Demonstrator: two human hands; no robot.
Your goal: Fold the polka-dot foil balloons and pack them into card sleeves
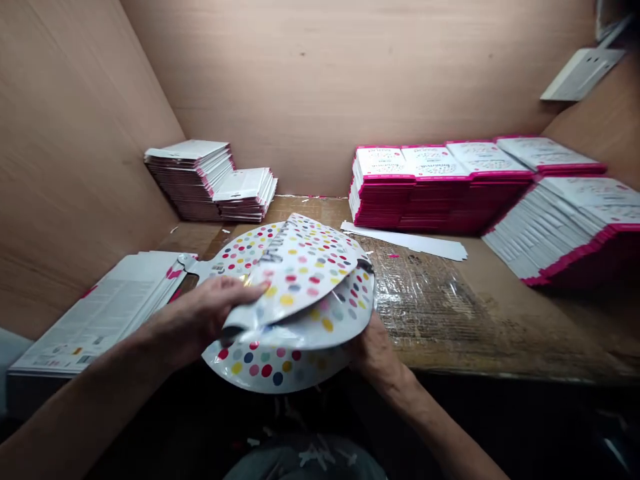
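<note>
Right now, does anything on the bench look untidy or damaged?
Yes, slightly untidy: a white strip lies aslant before the pink stacks, and small scraps dot the bench, like offcuts not cleared away. I see nothing spilled.

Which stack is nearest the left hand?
Front-left stack, beside the left hand; back-left stacks and right-side stacks sit farther away.

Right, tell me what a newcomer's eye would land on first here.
Probably the shiny white piece with bright coloured dots, near the middle, gripped by the left hand with the right hand at its right edge. Next, the vivid pink-edged stacks at the back right, then the paler stacks at the back left.
</note>
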